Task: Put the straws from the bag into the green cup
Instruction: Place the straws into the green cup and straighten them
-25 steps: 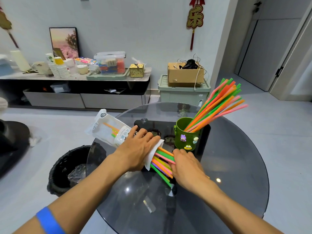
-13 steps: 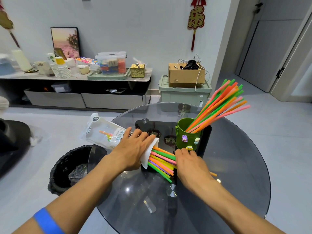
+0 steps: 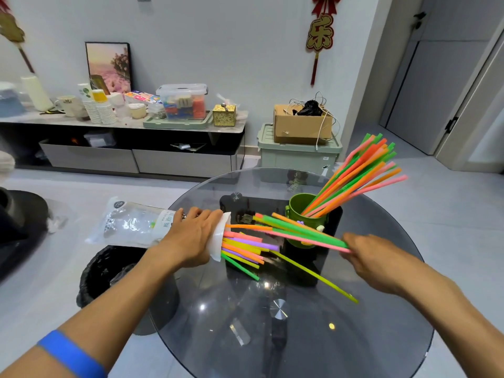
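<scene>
Straws (image 3: 297, 232) leave the bag (image 3: 131, 223), whose print looks unreadable.

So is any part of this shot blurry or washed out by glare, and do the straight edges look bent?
Head view: the pulled straws and the right hand are softly motion-blurred; the left hand on the bag stays sharp. Small bright ceiling-light reflections dot the glass table without hiding anything. Wide-angle distortion tilts the door frame at the right edge.
</scene>
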